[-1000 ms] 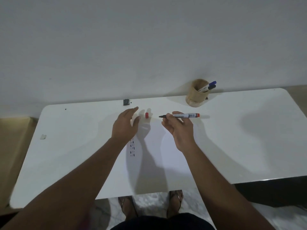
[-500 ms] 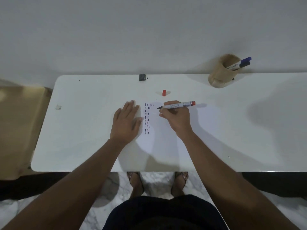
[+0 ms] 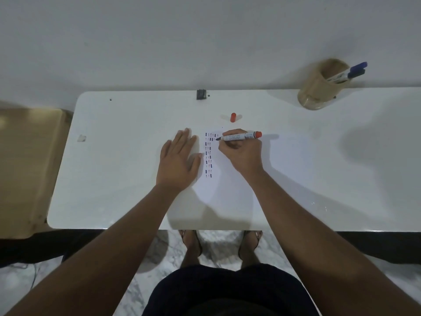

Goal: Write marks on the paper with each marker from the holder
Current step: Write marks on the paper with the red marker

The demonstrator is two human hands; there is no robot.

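Observation:
A white sheet of paper lies on the white table, with columns of short blue and red marks near its top left. My right hand grips an uncapped marker with a red end; its tip touches the paper beside the marks. My left hand lies flat with fingers spread on the paper's left edge. The marker's red cap rests on the table just beyond the paper. A tan holder at the back right leans and holds two markers, one with a blue cap.
A small black object sits at the table's back edge by the wall. A scrap of tape is on the left of the table. A tan chair or box stands left of the table. My feet show below the front edge.
My view has tilted down toward the table. My left hand settled flat on the paper, and my right hand brought the marker's tip down to the paper beside the marks.

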